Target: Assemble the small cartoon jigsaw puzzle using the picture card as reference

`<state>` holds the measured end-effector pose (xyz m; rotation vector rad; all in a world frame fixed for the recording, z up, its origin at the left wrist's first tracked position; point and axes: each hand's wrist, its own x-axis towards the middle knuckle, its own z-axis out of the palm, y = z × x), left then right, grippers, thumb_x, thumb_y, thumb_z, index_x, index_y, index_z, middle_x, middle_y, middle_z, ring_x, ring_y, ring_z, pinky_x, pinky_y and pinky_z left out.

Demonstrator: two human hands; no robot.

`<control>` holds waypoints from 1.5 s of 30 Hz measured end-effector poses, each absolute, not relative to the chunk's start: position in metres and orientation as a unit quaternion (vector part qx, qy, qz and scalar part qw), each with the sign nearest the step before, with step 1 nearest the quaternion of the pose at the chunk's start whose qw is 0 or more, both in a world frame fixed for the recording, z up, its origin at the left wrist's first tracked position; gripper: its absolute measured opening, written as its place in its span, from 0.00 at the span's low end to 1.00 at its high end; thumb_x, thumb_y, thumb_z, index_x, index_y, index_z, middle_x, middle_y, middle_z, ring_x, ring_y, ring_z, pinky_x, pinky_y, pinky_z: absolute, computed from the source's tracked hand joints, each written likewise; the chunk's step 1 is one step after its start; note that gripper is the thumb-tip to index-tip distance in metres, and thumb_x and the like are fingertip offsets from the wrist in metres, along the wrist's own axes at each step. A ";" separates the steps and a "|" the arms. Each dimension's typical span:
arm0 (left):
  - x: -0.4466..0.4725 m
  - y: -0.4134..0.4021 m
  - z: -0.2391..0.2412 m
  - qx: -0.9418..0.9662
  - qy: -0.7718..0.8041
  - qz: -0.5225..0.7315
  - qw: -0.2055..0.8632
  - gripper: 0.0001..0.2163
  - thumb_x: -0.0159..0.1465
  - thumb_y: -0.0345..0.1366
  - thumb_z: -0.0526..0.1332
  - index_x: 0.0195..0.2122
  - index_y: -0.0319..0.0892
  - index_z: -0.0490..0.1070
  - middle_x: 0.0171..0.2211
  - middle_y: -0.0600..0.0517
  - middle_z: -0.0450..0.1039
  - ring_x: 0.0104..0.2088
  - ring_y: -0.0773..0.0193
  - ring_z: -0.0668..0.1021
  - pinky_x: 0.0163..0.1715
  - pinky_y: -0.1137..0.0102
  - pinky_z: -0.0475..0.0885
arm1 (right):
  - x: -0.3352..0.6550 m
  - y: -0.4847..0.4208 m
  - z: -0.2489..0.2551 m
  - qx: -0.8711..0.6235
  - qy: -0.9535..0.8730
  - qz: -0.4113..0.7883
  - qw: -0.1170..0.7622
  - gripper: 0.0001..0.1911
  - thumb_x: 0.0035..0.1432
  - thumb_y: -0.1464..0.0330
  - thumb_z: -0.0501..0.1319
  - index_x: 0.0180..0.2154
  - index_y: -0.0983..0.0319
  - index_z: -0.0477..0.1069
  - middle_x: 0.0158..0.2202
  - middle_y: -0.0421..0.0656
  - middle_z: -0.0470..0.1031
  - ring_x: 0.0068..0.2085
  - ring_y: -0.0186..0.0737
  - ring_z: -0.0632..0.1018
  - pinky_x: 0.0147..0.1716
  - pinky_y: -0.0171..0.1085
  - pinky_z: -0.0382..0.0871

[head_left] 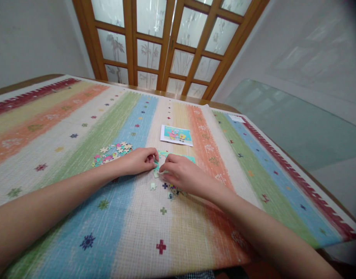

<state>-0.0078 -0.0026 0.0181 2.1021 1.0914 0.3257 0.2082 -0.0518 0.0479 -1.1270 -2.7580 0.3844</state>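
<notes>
- The left hand [144, 159] has fingers bent narrow at the puzzle's left edge; whether it grips a piece, I cannot tell.
- The right hand [178, 170] curls beside it, partly covering the puzzle; its hold is also unclear.
- Done, I judge: a teal puzzle strip [190, 158] on the desk [137, 232], below the picture card [178, 135].
- Not joined: the heap of pieces [119, 149] near the left forearm, one pale piece [153, 186], and a small cluster [171, 193] under the right hand.
</notes>
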 end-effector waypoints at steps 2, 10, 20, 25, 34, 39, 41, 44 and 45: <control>-0.008 -0.002 0.017 0.817 0.425 0.127 0.369 0.07 0.60 0.34 0.59 0.40 0.41 0.70 0.27 0.55 0.71 0.28 0.65 0.72 0.32 0.72 0.65 | 0.210 -0.055 0.043 -0.375 -0.915 0.120 0.087 0.08 0.65 0.68 0.64 0.45 0.61 0.80 0.39 0.46 0.74 0.40 0.40 0.73 0.40 0.38 0.64; -0.008 -0.002 0.018 0.818 0.421 0.123 0.371 0.08 0.60 0.33 0.59 0.41 0.41 0.70 0.27 0.55 0.70 0.29 0.65 0.72 0.32 0.72 0.65 | 0.204 -0.048 0.022 -0.372 -0.897 0.186 0.149 0.07 0.63 0.67 0.68 0.43 0.61 0.79 0.40 0.45 0.74 0.42 0.40 0.74 0.43 0.38 0.66; -0.008 -0.002 0.017 0.819 0.421 0.123 0.371 0.07 0.59 0.33 0.58 0.39 0.42 0.70 0.27 0.56 0.71 0.28 0.65 0.72 0.31 0.73 0.65 | 0.200 -0.049 0.015 -0.440 -0.835 0.267 0.195 0.08 0.56 0.68 0.73 0.37 0.60 0.77 0.36 0.40 0.71 0.35 0.35 0.73 0.39 0.36 0.67; -0.008 -0.002 0.017 0.818 0.421 0.124 0.372 0.08 0.59 0.33 0.58 0.40 0.42 0.70 0.27 0.56 0.70 0.28 0.65 0.72 0.31 0.73 0.65 | 0.197 -0.051 0.014 -0.456 -0.829 0.255 0.200 0.09 0.55 0.67 0.74 0.35 0.60 0.77 0.35 0.41 0.71 0.37 0.37 0.73 0.41 0.37 0.67; -0.008 -0.002 0.017 0.819 0.420 0.123 0.371 0.08 0.59 0.33 0.58 0.40 0.42 0.70 0.27 0.56 0.70 0.28 0.66 0.72 0.31 0.73 0.64 | 0.195 -0.053 0.016 -0.465 -0.815 0.283 0.197 0.08 0.56 0.68 0.73 0.36 0.61 0.77 0.35 0.41 0.71 0.35 0.35 0.73 0.40 0.36 0.68; -0.007 -0.002 0.018 0.821 0.418 0.122 0.370 0.08 0.59 0.34 0.58 0.39 0.42 0.70 0.27 0.56 0.70 0.29 0.65 0.72 0.31 0.73 0.64 | 0.195 -0.053 0.016 -0.473 -0.822 0.249 0.199 0.08 0.55 0.68 0.73 0.35 0.61 0.77 0.34 0.40 0.72 0.35 0.35 0.73 0.39 0.37 0.67; -0.007 -0.003 0.019 0.821 0.418 0.121 0.370 0.08 0.59 0.34 0.58 0.39 0.42 0.70 0.27 0.56 0.70 0.28 0.65 0.72 0.31 0.73 0.64 | 0.195 -0.052 0.016 -0.478 -0.822 0.237 0.200 0.08 0.56 0.67 0.73 0.35 0.60 0.77 0.34 0.40 0.72 0.35 0.35 0.73 0.39 0.37 0.67; -0.007 -0.003 0.019 0.821 0.419 0.120 0.368 0.08 0.59 0.34 0.58 0.39 0.42 0.70 0.27 0.56 0.70 0.28 0.65 0.72 0.31 0.73 0.64 | 0.195 -0.051 0.017 -0.482 -0.820 0.238 0.194 0.08 0.56 0.66 0.73 0.35 0.60 0.77 0.34 0.40 0.72 0.35 0.35 0.73 0.39 0.36 0.66; -0.008 -0.003 0.019 0.822 0.418 0.120 0.368 0.08 0.59 0.34 0.58 0.39 0.42 0.70 0.27 0.56 0.70 0.28 0.65 0.72 0.31 0.73 0.64 | 0.195 -0.051 0.017 -0.483 -0.821 0.237 0.191 0.08 0.56 0.66 0.73 0.35 0.60 0.77 0.34 0.40 0.72 0.35 0.35 0.73 0.39 0.37 0.66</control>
